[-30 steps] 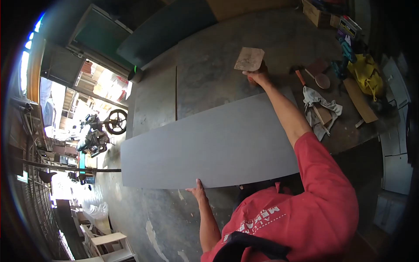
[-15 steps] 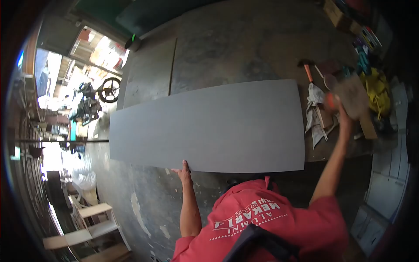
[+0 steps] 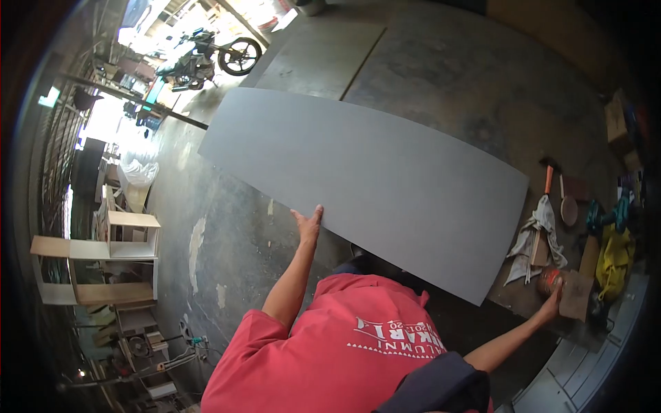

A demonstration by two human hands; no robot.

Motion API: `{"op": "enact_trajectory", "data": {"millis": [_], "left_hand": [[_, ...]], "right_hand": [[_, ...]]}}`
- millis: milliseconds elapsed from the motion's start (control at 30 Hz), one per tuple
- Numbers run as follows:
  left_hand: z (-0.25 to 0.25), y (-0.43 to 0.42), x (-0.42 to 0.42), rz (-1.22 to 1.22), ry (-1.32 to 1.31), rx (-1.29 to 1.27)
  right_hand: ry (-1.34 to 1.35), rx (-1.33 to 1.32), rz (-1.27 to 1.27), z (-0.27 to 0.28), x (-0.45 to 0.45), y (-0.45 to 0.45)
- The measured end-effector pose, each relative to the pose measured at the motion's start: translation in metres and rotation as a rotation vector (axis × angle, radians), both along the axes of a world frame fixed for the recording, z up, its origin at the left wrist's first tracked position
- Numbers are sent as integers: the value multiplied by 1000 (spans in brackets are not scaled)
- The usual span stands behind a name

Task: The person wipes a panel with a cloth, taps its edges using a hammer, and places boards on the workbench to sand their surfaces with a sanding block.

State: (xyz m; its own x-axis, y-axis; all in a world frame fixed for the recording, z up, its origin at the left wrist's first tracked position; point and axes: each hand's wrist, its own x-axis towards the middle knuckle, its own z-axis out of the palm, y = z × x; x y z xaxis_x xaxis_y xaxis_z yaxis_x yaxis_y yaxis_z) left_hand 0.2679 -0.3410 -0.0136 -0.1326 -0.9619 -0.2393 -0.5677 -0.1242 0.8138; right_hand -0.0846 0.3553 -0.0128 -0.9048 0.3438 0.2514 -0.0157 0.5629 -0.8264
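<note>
A long flat grey panel (image 3: 372, 179) lies across in front of me, slanting down to the right. My left hand (image 3: 309, 224) is on its near edge, with one digit on the top face and the others at or below the edge, partly hidden. My right hand (image 3: 552, 306) is closed around a can with a reddish label (image 3: 549, 281), just right of the panel. A brown board piece (image 3: 575, 296) sits against that hand; whether it is gripped too I cannot tell. Beyond the can lie a whitish rag (image 3: 544, 224) and an orange-handled hammer (image 3: 549, 180).
A yellow bag (image 3: 613, 261) and a roundish brown piece (image 3: 569, 210) lie among the things at right. Shelf units (image 3: 131, 248) stand at left on the worn floor (image 3: 186, 289). A motorcycle (image 3: 196, 62) is parked at the far left. Grey metal cabinets (image 3: 585, 365) are at lower right.
My view has turned, so the panel now slants. My right hand has come closer to me with the can and the brown board piece. The left hand stays at the panel's edge.
</note>
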Motion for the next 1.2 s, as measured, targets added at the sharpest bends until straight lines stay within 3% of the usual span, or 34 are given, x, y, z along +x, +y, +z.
{"op": "enact_trajectory", "data": {"millis": [67,167,200,233,300,333,400,433,500,633,700,800,1033,1200], "left_hand": [[10,4,-4,41,13,39],[0,-11,7,76,-22,26],[-1,-19,14,110,146,60],[-2,-32,20,142,315,93],[-7,-65,33,223,290,93],[-11,-85,42,294,253,94],[-18,-122,56,331,295,67],[-7,-131,59,365,358,119],[-5,-157,68,382,383,255],[2,-173,81,389,492,387],[16,-169,79,365,506,454],[18,-169,80,357,499,499],[28,-165,79,308,458,488],[18,-147,79,236,487,544]], "right_hand": [[-8,31,-110,10,19,-19],[238,303,-403,-2,53,-57],[159,343,-502,-13,65,-70],[100,303,-323,-15,74,-89],[-42,256,-39,-8,100,-145],[-182,187,-13,9,110,-186],[-366,29,61,-19,105,-198],[-352,39,69,-16,107,-205],[-359,585,58,-12,98,-218],[-279,562,-18,-37,78,-204],[-438,347,-41,-41,67,-193],[-585,579,-110,-32,60,-202],[-528,740,-104,-41,55,-189],[-655,583,-54,-31,63,-182]]}}
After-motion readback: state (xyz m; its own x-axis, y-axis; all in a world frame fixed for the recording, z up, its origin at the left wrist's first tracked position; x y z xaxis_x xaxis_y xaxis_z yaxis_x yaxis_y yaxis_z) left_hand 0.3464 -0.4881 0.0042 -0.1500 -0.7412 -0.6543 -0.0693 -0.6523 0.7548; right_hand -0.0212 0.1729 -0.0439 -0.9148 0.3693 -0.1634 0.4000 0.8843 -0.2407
